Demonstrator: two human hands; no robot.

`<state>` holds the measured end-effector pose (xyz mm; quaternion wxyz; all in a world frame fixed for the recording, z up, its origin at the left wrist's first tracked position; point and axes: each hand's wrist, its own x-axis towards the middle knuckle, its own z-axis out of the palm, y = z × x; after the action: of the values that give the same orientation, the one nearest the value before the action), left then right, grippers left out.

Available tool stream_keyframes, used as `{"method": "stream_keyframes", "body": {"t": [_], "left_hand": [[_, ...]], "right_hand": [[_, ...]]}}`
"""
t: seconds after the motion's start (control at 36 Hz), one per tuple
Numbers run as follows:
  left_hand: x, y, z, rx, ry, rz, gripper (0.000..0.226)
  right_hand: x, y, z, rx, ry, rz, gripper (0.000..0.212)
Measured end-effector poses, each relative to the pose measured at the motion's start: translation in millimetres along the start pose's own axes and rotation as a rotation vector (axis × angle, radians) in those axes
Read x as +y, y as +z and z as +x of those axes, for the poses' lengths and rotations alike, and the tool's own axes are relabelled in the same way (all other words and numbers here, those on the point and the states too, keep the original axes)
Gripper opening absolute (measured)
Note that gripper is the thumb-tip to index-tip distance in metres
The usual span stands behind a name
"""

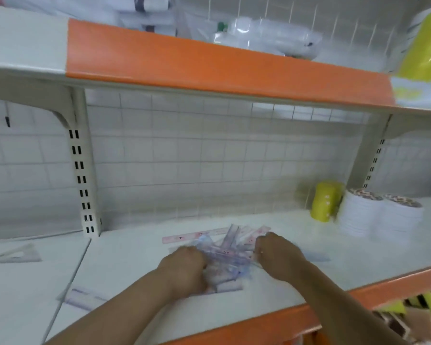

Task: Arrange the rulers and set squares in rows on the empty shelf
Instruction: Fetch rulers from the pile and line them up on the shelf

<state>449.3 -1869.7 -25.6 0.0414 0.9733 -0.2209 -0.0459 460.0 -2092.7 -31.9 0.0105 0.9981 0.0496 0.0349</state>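
Observation:
A loose heap of clear pink and blue rulers point(230, 250) lies in the middle of the white shelf point(296, 235). My left hand point(184, 266) grips the heap's left side with curled fingers. On the heap's right side my right hand point(276, 252) has its fingers curled into the rulers. One pink ruler point(192, 237) lies flat behind the heap. A clear set square point(18, 253) rests on the neighbouring shelf section at the far left. Another clear ruler point(82, 297) lies near the front left. The frame is motion-blurred.
A yellow roll point(325, 201) and two stacks of white paper plates point(381, 215) stand at the shelf's right end. An orange-edged upper shelf point(209, 63) overhangs with wrapped goods on it. A wire grid back panel point(209, 158) and slotted upright point(81, 175) close the rear.

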Motion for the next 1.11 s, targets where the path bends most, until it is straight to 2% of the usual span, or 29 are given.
{"method": "stream_keyframes", "body": {"t": [0.14, 0.42, 0.81, 0.89, 0.97, 1.0, 1.08, 1.11], "left_hand": [[8, 9, 4, 0.015, -0.044, -0.02, 0.036], [16, 12, 2, 0.048, -0.103, 0.045, 0.033], [26, 12, -3, -0.012, -0.178, 0.054, 0.038], [26, 12, -3, -0.02, -0.183, 0.031, 0.037], [27, 11, -2, -0.025, -0.186, 0.025, 0.037], [26, 10, -2, -0.03, -0.189, 0.023, 0.037], [26, 10, -2, -0.041, -0.193, 0.015, 0.037], [26, 10, -2, -0.043, -0.192, 0.015, 0.037]], "right_hand": [[4, 3, 15, -0.018, -0.08, 0.118, 0.033], [6, 13, 24, -0.058, -0.219, 0.164, 0.029], [9, 11, 19, -0.075, -0.207, 0.147, 0.021], [8, 11, 20, -0.075, -0.211, 0.124, 0.01], [8, 12, 20, -0.085, -0.197, 0.093, 0.028], [8, 13, 21, -0.088, -0.198, 0.091, 0.028], [10, 14, 20, -0.078, -0.205, 0.089, 0.01], [10, 14, 20, -0.08, -0.21, 0.091, 0.014]]}}
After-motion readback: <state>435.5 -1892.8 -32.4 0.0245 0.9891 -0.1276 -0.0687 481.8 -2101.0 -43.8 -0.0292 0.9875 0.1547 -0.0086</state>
